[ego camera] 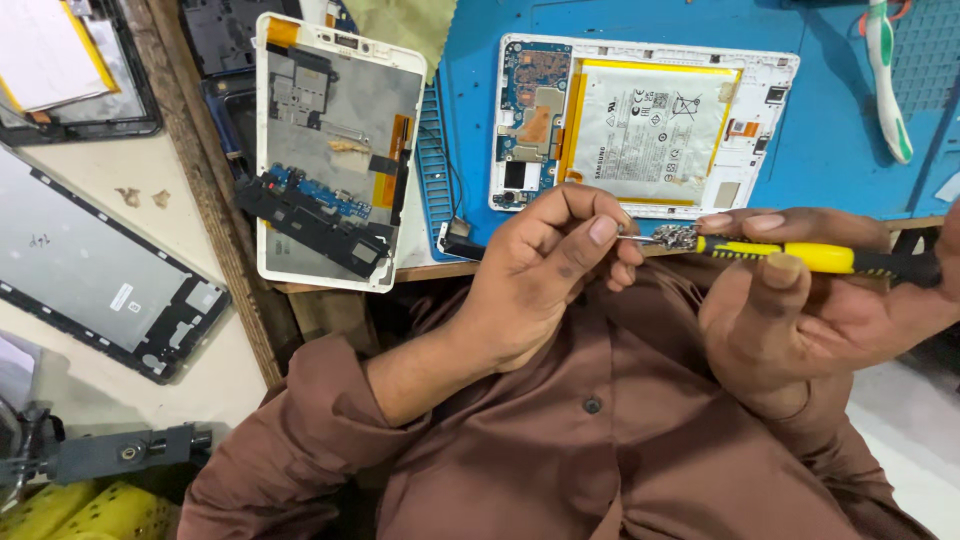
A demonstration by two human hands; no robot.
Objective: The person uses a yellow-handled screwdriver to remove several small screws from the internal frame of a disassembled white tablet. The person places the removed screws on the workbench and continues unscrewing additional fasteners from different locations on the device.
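My right hand (790,310) holds a yellow and black screwdriver (800,255) level in front of my chest, its tip pointing left. My left hand (550,270) pinches at the metal tip (640,238) with thumb and fingers closed; whether a small part is between them I cannot tell. Just beyond my hands an opened white tablet (640,125) lies on a blue work mat (830,120), its battery and blue circuit board exposed.
A second opened white tablet frame (335,150) lies at the mat's left edge. A dark screen panel (95,270) rests on the pale surface at left. A white and green toothbrush (890,80) lies at the upper right. My brown sleeves fill the foreground.
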